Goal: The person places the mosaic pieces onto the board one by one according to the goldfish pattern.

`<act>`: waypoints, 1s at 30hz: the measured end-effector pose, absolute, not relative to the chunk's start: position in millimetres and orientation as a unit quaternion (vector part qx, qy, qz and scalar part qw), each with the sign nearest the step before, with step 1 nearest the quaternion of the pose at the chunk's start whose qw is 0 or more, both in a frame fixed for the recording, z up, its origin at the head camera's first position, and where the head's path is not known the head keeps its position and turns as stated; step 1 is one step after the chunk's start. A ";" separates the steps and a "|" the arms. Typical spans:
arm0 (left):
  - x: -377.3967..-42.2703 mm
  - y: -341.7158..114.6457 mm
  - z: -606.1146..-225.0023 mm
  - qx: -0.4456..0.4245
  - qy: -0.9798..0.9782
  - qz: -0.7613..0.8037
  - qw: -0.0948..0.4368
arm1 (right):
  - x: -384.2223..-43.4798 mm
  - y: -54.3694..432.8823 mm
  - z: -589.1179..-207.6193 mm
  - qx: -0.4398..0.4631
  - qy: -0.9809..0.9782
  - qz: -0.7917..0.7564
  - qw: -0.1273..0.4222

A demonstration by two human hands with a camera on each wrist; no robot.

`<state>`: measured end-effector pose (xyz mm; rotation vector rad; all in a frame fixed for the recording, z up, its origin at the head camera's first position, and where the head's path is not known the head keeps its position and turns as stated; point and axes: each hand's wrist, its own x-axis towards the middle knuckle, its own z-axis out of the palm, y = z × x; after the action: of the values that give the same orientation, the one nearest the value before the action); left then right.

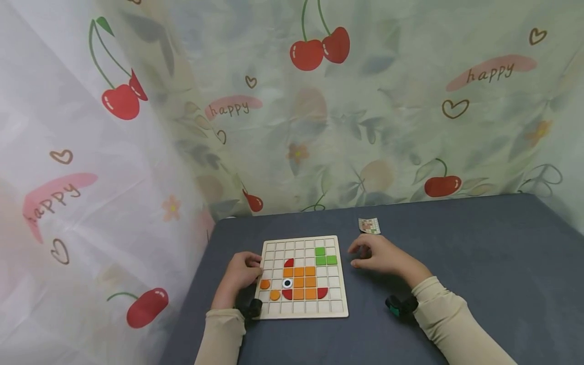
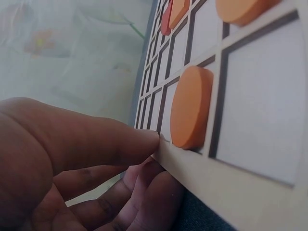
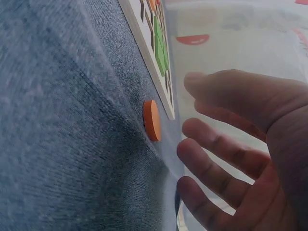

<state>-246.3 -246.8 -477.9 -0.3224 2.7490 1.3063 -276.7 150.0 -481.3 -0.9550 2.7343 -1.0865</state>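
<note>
A pale wooden grid board (image 1: 303,310) lies on the dark table. At its left edge my left hand (image 1: 240,271) holds the rim, the thumb (image 2: 139,144) on the frame and the other fingers curled below. Near that thumb an orange disc (image 2: 190,108) sits in a cell. Orange squares (image 1: 298,283), red rounded pieces (image 1: 322,293), green squares (image 1: 321,260) and a black-and-white eye piece (image 1: 287,283) fill other cells. My right hand (image 1: 382,256) hovers right of the board, fingers loosely bent around nothing. A loose orange disc (image 3: 152,120) on the cloth shows near its fingers.
A small picture card (image 1: 369,226) lies behind my right hand. Dark cloth covers the table (image 1: 479,279). Printed curtains (image 1: 383,126) hang along its back and left sides. A black strap device (image 1: 401,305) sits on my right wrist.
</note>
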 end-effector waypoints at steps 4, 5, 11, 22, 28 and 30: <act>-246.0 -246.3 -478.6 -0.106 0.897 0.426 0.041 | -277.9 152.1 -483.2 -0.315 0.881 -0.352 0.032; -245.8 -246.1 -478.4 -0.107 0.897 0.426 0.040 | -278.3 152.6 -483.5 -0.317 0.880 -0.352 0.035; -245.0 -245.8 -477.3 -0.104 0.896 0.429 0.037 | -280.6 155.6 -484.5 -0.317 0.881 -0.347 0.060; -245.0 -246.4 -477.9 -0.108 0.896 0.430 0.040 | -279.6 155.6 -482.6 -0.300 0.886 -0.344 0.081; -245.1 -246.3 -477.8 -0.109 0.896 0.428 0.042 | -279.6 154.6 -484.0 -0.302 0.885 -0.346 0.082; -245.3 -246.5 -478.1 -0.108 0.896 0.428 0.042 | -279.8 154.5 -485.1 -0.300 0.885 -0.346 0.083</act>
<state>-245.3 -246.5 -478.1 -0.3317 2.7431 1.3093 -279.8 154.5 -485.1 -0.8970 2.6431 -1.0327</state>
